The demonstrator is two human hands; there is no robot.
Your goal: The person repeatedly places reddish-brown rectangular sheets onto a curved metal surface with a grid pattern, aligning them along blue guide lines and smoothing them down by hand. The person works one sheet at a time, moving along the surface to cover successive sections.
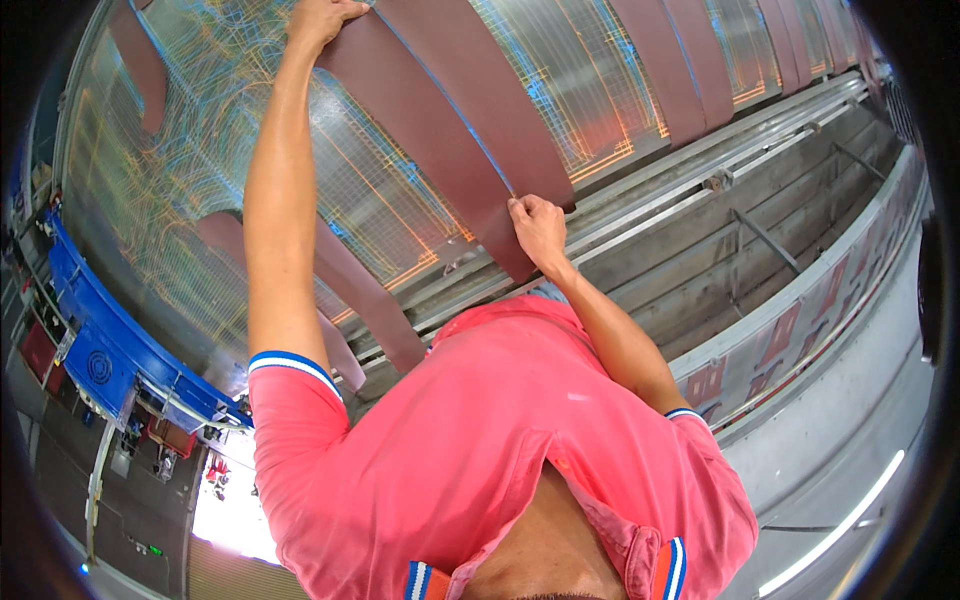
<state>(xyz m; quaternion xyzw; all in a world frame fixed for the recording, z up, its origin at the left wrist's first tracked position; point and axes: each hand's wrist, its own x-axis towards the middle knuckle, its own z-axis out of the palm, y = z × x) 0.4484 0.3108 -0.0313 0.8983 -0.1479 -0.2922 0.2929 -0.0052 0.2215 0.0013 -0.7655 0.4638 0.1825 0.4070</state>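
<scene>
A long, flat brown strip of smooth sheet material (420,120) lies slantwise across a metal table marked with coloured lines (350,160). My left arm reaches far forward, and my left hand (322,22) has its fingers pressed together at the strip's far left edge. Close to the table's front edge, my right hand (540,232) pinches the strip's right edge near its near end. A second brown strip (500,90) runs alongside on the right, with a narrow blue-lined gap between the two. The near end of the held strip hangs over the table's front rail.
More brown strips (665,70) lie on the table to the right, and others (365,290) to the left. A metal rail (640,215) edges the table, with a grey trough (770,230) beyond it. Blue machine parts (95,345) stand at the left.
</scene>
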